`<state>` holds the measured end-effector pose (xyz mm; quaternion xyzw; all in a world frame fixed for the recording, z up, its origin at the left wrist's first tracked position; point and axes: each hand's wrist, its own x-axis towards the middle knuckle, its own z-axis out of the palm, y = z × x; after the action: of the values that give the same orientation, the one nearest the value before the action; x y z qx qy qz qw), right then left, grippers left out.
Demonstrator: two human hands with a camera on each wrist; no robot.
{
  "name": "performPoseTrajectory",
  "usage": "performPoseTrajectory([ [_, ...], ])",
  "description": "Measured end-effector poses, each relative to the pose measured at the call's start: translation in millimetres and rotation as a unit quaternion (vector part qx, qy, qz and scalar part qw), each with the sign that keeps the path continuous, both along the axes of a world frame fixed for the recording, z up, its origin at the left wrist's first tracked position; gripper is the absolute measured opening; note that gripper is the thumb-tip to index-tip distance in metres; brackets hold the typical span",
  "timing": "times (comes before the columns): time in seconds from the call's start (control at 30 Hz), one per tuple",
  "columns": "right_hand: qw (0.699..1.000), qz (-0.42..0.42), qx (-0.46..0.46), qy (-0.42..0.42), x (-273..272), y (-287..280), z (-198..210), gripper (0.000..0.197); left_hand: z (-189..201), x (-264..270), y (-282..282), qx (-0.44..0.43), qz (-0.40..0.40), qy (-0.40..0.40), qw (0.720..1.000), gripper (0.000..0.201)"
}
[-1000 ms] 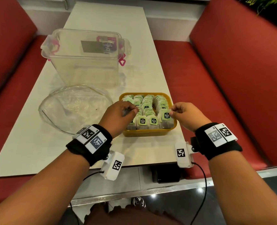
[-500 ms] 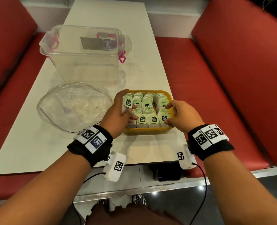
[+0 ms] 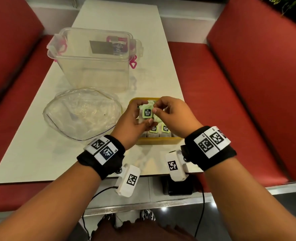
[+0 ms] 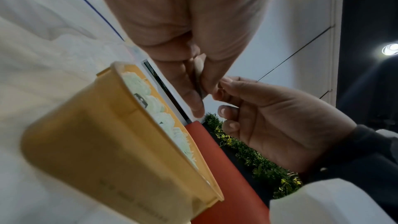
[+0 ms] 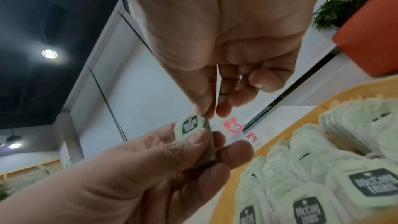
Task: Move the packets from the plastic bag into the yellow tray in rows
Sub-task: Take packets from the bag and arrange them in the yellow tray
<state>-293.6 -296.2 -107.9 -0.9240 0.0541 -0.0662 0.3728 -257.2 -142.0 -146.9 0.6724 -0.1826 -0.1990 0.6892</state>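
A long pale table (image 3: 98, 153) runs away from the person between two red bench seats (image 3: 258, 87), and everything in play sits on it. Largest of the things on it is a clear plastic box (image 3: 95, 66) with pink clips, standing upright at the far left with its lid off. Just in front of it lies the plastic bag (image 3: 82, 112), flattened and crumpled, with nothing legible inside it in the head view. To the bag's right, near the table's front edge, sits the yellow tray (image 3: 158, 141), packed with rows of packets (image 5: 305, 193) standing on edge, pale green tags with dark labels facing up; the hands hide much of it in the head view. Both hands meet above the tray's middle. The left hand (image 3: 131, 124) has its thumb and fingers closed on the lower part of one packet (image 3: 147, 113), holding it upright and clear of the rows, its green tag turned towards the camera. The right hand (image 3: 174, 115) pinches the same packet at its upper right edge between thumb and forefinger, the other fingers loosely curled beside it; the right wrist view shows this pinch at the tag's rim. A black wristband with printed markers (image 3: 211, 145) wraps each wrist.
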Motion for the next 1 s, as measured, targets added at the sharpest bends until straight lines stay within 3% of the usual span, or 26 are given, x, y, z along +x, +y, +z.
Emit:
performPoseTrajectory([
  [0.17, 0.998, 0.019, -0.064, -0.001, -3.8, 1.2, 4.1, 0.005, -1.3, -0.5, 6.7, 0.068, -0.009, -0.101, 0.993, 0.034],
  [0.3, 0.991, 0.042, -0.131, 0.006, -7.5, 3.8, 6.4, 0.005, 1.6, 2.3, 11.1, 0.099, 0.045, -0.158, 0.981, 0.010],
  [0.47, 0.998, 0.033, -0.051, -0.001, -11.2, 6.4, 7.5, 0.020, 7.4, 7.2, 14.8, 0.095, 0.066, -0.163, 0.980, 0.014],
  [0.87, 1.000, 0.018, -0.012, 0.007, -8.6, 2.8, -3.3, 0.009, 0.9, 5.9, 12.6, 0.105, 0.067, -0.173, 0.977, 0.011],
  [1.0, 0.998, -0.037, 0.020, 0.046, -7.8, -4.9, -18.4, 0.011, -7.8, 6.1, 15.8, 0.157, 0.087, -0.188, 0.966, 0.025],
])
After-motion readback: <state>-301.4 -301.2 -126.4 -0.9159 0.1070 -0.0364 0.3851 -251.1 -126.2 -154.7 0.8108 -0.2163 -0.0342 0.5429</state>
